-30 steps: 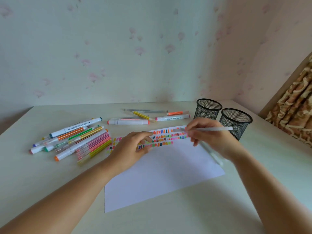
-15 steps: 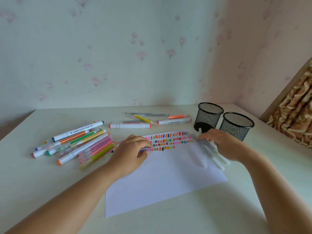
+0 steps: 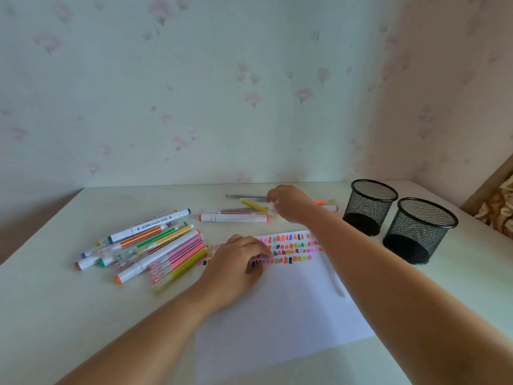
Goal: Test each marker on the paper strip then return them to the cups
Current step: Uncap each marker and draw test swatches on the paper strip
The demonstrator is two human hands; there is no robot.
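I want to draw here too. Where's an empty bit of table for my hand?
The pale tabletop is bare at the near left, bordered by the pile of coloured markers and the white paper sheet. Another bare patch lies near right, before the two black mesh cups. Crowded: that pile, and the back row of markers where the right hand reaches.

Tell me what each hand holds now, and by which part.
The left hand grips nothing; its fingertips press the white paper sheet down. The right hand is at the right end of the yellow striped marker; a grip cannot be told.
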